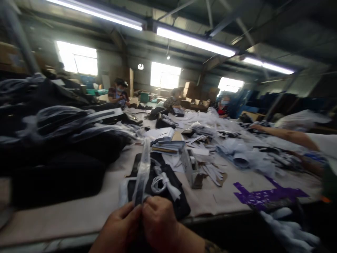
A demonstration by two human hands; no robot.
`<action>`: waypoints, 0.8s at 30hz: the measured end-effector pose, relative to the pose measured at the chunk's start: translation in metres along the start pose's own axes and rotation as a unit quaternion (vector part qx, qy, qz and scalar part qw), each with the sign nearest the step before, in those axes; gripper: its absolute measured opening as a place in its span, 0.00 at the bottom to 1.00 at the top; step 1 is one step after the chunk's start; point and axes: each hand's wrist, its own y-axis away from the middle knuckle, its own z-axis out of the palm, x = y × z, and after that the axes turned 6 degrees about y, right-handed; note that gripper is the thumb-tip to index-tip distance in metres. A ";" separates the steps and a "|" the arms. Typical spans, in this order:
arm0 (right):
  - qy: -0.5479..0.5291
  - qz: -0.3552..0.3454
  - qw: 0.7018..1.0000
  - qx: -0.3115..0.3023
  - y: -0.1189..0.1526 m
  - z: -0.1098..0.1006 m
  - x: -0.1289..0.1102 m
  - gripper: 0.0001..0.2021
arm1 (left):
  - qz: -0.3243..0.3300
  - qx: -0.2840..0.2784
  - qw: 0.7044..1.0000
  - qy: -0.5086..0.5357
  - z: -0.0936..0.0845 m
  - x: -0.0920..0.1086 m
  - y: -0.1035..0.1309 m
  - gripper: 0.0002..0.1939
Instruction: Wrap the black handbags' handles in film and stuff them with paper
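**Both hands pinch a clear plastic strip at the desk edge**

Down at the bottom of the view, the left hand (119, 225) and the right hand (160, 221) meet thumb to thumb, each grip clenched on the lower end of a clear plastic strip (142, 172) that stands up between them, tilted slightly right. Just behind it on the desk (79, 211) lies a black garment (173, 196) with a white coiled cord (162, 182) on top. A grey tool (192, 168), too blurred to identify, sits near the right. Dark bagged bundles (65, 140) are heaped at left; another person's arm (286, 135) reaches in from the right. It looks like the strip is being opened or separated at its end; that would call for a fine fingertip pull apart.
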 end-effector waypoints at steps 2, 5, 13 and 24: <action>0.015 -0.041 0.999 0.030 0.001 -0.012 -0.003 0.17 | 0.009 -0.030 0.999 0.040 0.004 -0.003 0.003 0.21; 0.000 -0.070 0.997 0.028 0.001 -0.022 -0.002 0.16 | 0.028 -0.067 0.994 0.084 0.002 -0.003 0.003 0.19; -0.394 0.268 0.871 -0.117 -0.003 -0.034 -0.009 0.14 | 0.124 -0.026 0.992 0.021 -0.010 -0.001 0.005 0.17; -0.576 0.440 0.670 -0.164 -0.019 -0.038 -0.004 0.18 | 0.397 -0.010 0.829 -0.394 -0.012 -0.018 0.003 0.11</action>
